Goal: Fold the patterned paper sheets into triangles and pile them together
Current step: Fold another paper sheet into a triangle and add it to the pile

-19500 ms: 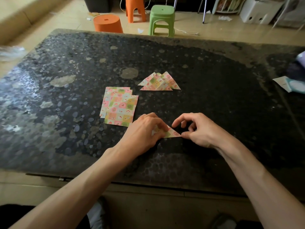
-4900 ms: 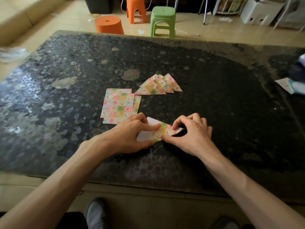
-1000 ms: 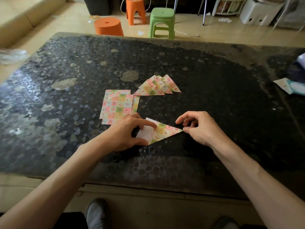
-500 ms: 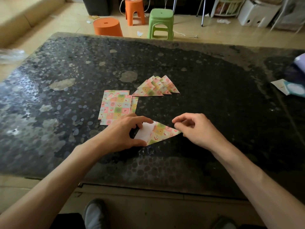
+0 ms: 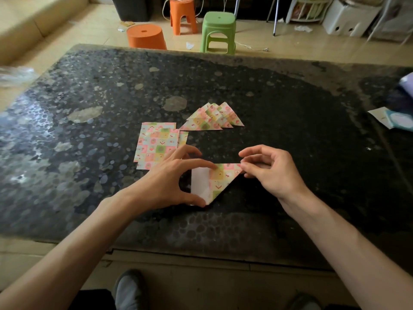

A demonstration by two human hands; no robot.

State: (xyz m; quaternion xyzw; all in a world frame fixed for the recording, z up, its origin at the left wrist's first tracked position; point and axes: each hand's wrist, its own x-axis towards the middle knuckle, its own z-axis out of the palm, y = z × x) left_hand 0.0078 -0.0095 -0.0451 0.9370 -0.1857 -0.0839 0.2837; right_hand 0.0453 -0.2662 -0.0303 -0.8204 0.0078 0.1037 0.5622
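Since half a second ago we have swung the half-folded sheet (image 5: 220, 180) round, so its top edge now lies level, just below frame centre. Our left hand (image 5: 172, 177) spans it, index and thumb spread wide, pressing down. Our right hand (image 5: 271, 173) pinches its right tip. The paper is thin, light and likely to slide on the table (image 5: 290, 135), so we judge the corners the best hold. Above lie the flat sheets (image 5: 156, 145), then the triangle pile (image 5: 212, 119).

Sheets (image 5: 156, 145), triangles (image 5: 211, 119) ahead — free tabletop (image 5: 301, 135) right
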